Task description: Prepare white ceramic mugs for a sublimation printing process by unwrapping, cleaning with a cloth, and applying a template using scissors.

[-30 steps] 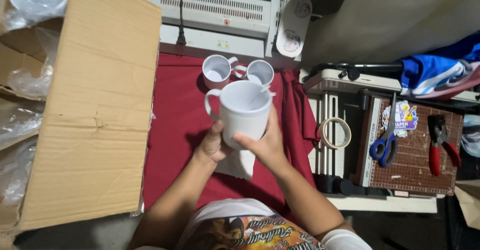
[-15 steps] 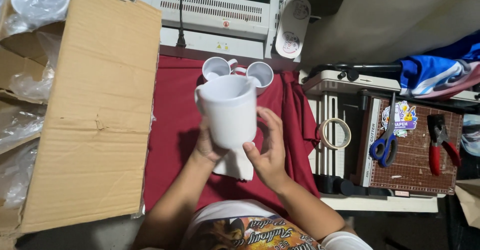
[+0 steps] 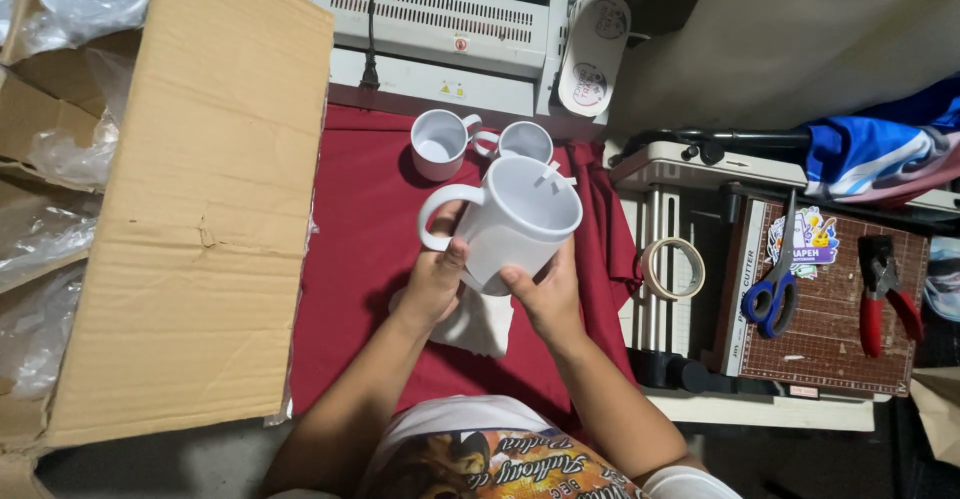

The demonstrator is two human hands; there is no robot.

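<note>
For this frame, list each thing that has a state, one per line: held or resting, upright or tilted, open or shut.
Large white ceramic mug: held off the table, tilted, empty.
Left hand: gripping the mug's lower side.
Right hand: gripping the mug's base.
Two small white mugs: upright on the red cloth.
Blue-handled scissors: lying shut.
Red-handled pliers: lying flat.
Cardboard box flap: folded open.

Open red cloth (image 3: 355,249) lies left of my hands, which I hold above it. A cardboard flap (image 3: 190,209) walls that side. Ahead, two mugs (image 3: 438,143) (image 3: 526,141) stand close together before the laminator (image 3: 440,29), blocking the far edge. To the right, a tape roll (image 3: 672,268), scissors (image 3: 772,284) and pliers (image 3: 880,294) crowd the cutting mat (image 3: 830,329).
</note>
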